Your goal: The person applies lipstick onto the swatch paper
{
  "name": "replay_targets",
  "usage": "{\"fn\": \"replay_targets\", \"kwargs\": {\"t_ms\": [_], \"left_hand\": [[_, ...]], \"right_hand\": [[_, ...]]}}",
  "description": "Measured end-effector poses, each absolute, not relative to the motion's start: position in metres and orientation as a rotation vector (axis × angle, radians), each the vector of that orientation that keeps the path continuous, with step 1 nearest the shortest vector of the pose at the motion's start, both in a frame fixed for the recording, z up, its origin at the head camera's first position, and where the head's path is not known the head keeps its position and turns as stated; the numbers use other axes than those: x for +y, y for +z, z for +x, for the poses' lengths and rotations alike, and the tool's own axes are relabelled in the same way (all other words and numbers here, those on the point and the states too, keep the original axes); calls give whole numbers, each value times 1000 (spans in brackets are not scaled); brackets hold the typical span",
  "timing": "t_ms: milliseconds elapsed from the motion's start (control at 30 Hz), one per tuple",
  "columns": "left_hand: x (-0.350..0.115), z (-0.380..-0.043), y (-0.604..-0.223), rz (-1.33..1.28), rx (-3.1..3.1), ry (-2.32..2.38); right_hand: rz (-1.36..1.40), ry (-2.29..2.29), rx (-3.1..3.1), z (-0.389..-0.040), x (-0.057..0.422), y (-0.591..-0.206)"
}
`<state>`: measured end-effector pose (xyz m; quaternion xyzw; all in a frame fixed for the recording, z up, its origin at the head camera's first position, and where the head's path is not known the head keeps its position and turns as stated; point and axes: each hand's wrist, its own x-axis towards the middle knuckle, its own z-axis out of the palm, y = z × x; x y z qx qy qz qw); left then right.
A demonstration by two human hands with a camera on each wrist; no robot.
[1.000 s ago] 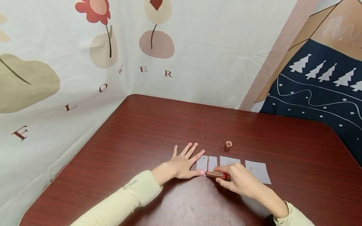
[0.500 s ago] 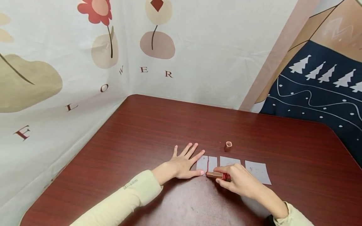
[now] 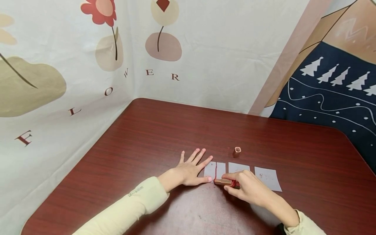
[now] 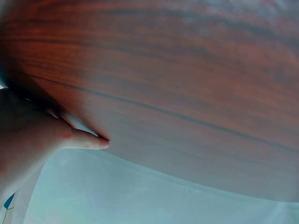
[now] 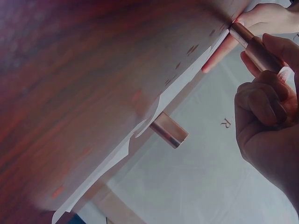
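L hand (image 3: pixel 191 171): laid flat, fingers spread, on the table (image 3: pixel 176 130), w/ forefinger and thumb over the L edge of the L paper sheet (image 3: pixel 221 168). Probable function: to pin the sheet so it could not slip; the spread stance gave wide support, and nothing was gripped.

R hand (image 3: pixel 249 186): clamped on the copper-coloured tube (image 3: pixel 224 182), appar. a lipstick, pinched betw. thumb and fingers. Hands were apart but near; the L thumb lay just beside the tube's tip.

Tube posn.: tilted low, tip at the lower edge of the L sheet, at the near end of the red line (image 3: pixel 215 169). Tip contact w/ the paper could not be confirmed. The low angle presumably set the tip's side against the work and left the line visible from above.

Middle sheet (image 3: pixel 238 167): partly hidden by the R hand. R sheet (image 3: pixel 268 178): a little apart, w/ small marks. The row spacing likely gave each sheet its own work area.

Cap (image 3: pixel 236 152): upright, open end up, beyond the sheets, prob. so placed to clear the R hand's path yet stay w/in reach.
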<state>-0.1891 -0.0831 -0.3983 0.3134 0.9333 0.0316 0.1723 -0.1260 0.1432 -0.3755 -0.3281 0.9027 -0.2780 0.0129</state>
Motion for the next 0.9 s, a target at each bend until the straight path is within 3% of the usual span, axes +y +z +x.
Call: {"fn": "replay_targets", "kwargs": {"t_ms": [900], "left_hand": [[-82,-192,-402,910,2653,131]], "right_hand": [[-1033,-883,2799,-125,144,-372]]}}
